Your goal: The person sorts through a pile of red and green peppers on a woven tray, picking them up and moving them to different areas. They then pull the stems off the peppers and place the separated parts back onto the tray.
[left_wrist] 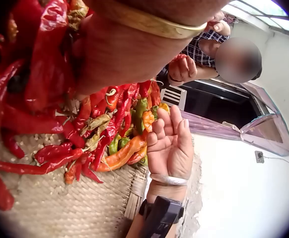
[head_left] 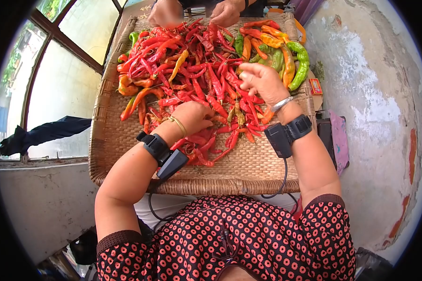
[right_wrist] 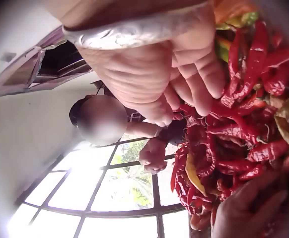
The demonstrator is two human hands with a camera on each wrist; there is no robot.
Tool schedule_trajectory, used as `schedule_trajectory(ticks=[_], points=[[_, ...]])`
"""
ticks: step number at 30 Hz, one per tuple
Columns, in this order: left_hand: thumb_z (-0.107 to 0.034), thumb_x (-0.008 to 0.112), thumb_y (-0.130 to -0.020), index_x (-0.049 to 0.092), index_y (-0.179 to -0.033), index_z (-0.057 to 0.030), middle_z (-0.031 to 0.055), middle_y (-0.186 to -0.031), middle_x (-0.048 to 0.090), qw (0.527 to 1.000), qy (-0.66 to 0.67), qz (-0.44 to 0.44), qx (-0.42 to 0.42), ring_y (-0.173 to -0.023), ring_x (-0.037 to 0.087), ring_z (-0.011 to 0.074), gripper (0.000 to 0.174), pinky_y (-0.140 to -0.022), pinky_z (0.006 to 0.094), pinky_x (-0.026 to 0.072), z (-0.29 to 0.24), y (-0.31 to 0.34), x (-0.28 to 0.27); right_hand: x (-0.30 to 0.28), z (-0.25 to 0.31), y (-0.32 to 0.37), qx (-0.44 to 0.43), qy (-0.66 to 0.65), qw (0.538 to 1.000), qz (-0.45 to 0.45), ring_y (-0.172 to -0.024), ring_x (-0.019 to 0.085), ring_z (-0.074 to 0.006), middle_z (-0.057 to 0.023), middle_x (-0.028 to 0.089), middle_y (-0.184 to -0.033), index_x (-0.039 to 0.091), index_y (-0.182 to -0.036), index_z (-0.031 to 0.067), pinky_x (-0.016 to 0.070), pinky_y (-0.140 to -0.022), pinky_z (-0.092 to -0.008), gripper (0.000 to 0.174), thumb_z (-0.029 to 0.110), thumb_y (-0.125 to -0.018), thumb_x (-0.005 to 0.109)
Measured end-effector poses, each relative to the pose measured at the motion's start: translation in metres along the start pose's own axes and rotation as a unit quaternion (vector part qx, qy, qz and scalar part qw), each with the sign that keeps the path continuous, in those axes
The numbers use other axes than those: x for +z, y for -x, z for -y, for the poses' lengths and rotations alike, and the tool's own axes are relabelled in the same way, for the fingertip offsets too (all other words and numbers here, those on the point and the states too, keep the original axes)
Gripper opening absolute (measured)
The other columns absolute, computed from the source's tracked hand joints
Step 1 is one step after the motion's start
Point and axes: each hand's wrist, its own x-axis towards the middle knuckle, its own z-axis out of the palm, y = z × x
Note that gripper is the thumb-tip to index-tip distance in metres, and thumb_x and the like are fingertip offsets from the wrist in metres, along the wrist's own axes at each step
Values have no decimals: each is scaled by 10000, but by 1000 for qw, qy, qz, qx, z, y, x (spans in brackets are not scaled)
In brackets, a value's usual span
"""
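Note:
Red chili peppers [head_left: 215, 84], many wrinkled, are heaped in a shallow woven basket [head_left: 253, 168]. My left hand [head_left: 192, 117] is low over the near side of the heap, its fingertips down among the peppers. A long red chili pepper [left_wrist: 47, 54] shows close beside that hand in the left wrist view; I cannot tell if the fingers grip one. My right hand [head_left: 265, 84] hovers over the right side of the heap, fingers loosely bent and nothing in them. Its bare palm shows in the left wrist view.
Green peppers [head_left: 300, 65] and orange ones lie at the basket's far right. Another person's hands [head_left: 227, 12] work at the far edge. A folded dark umbrella [head_left: 47, 133] lies by the window at left; a rough wall [head_left: 365, 93] stands at right.

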Motion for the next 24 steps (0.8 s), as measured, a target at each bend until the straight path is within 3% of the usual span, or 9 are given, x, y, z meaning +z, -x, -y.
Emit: schedule_trajectory(ticks=[1, 3, 5, 9, 11, 15, 18, 21, 24], points=[[-202, 620, -671, 621, -846, -105, 95, -735, 609, 1000, 0, 0, 0, -703, 590, 265, 200, -625, 352, 465, 1, 0, 1, 5, 3, 6, 39, 58, 995, 74, -689, 571, -101, -67, 601, -849, 548, -1048, -11, 458, -550, -231, 322, 178, -788, 566], [-209, 621, -665, 620, -848, -110, 94, -733, 607, 1000, -2, 1, 2, -704, 588, 271, 208, -625, 358, 464, 2, -1, 2, 15, -12, 4, -123, 224, 948, 189, -727, 586, -164, -92, 612, -853, 601, -970, 39, 465, -633, -295, 284, 200, -735, 602], [-207, 618, -665, 619, -841, -110, 94, -731, 606, 1000, -1, 4, 1, -705, 587, 273, 200, -627, 360, 464, 1, 0, 1, 21, -15, 9, -136, 375, 887, 234, -799, 581, -245, -122, 600, -881, 621, -924, 69, 449, -720, -344, 274, 194, -680, 620], [-197, 609, -665, 617, -806, -110, 91, -721, 604, 1000, 4, -7, 13, -701, 587, 273, 166, -623, 366, 465, 4, 0, 3, 24, -31, 16, -209, 544, 794, 174, -798, 542, -275, -99, 542, -763, 603, -825, 73, 435, -714, -372, 166, 114, -664, 603], [-195, 607, -663, 617, -796, -111, 90, -714, 603, 1000, 2, -13, 12, -695, 588, 272, 158, -617, 369, 465, 4, 0, 5, 23, -36, 15, -205, 549, 793, 169, -786, 546, -270, -89, 534, -754, 593, -786, 78, 440, -689, -373, 133, 131, -665, 608], [-184, 595, -661, 622, -779, -111, 94, -710, 606, 1000, -8, -17, 11, -678, 586, 282, 142, -607, 372, 468, 3, 1, 2, 15, -21, 11, -188, 514, 820, 167, -696, 568, -260, -77, 565, -704, 596, -744, 75, 452, -615, -353, 94, 110, -657, 597], [-159, 592, -672, 614, -757, -84, 89, -679, 607, 997, 54, -43, 35, -638, 597, 242, 116, -592, 338, 471, 4, 3, -5, -1, -3, 7, -65, 391, 900, 180, -640, 586, -238, -112, 602, -700, 616, -775, 76, 459, -600, -331, 160, 140, -631, 590], [-129, 598, -675, 601, -735, -51, 77, -647, 600, 978, 208, 2, -22, -597, 593, 174, 98, -569, 291, 466, 2, 4, -23, -12, 4, 4, 4, 121, 991, 52, -561, 558, -100, -27, 588, -646, 609, -839, 40, 437, -476, -235, 134, 128, -742, 583], [-94, 592, -712, 575, -726, -34, 23, -639, 590, 951, 301, 41, -55, -545, 537, 81, 64, -501, 226, 425, 7, 6, -32, -7, 7, 3, 16, -3, 999, -43, -547, 527, -57, -8, 566, -695, 554, -991, -15, 411, -440, -170, 256, 144, -791, 572]])
